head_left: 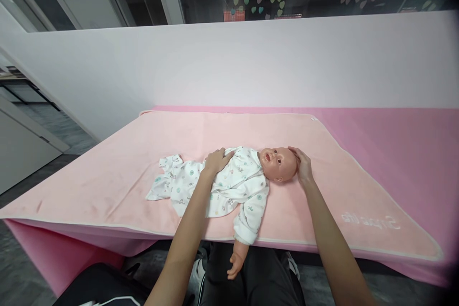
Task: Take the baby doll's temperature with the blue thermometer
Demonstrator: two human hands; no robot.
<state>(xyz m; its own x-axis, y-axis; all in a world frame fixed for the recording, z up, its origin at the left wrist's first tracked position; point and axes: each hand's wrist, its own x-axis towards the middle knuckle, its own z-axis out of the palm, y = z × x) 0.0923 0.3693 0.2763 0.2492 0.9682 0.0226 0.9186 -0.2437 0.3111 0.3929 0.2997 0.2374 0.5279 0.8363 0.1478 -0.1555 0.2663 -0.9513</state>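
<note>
Head view: resting an open left hand point(216, 161) on the torso of a baby doll point(233, 184) laid on a peach blanket point(333, 191), just off centre towards six o'clock, and cupping its crown point(290, 166) at three o'clock with an open, curved right hand point(303, 166). Spotting a doll arm point(239, 256) past the blanket's near edge.

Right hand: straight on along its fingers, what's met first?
Likely the doll's head; the right hand cups its crown, fingertips seemingly touching, though exact depth is unclear.
</note>
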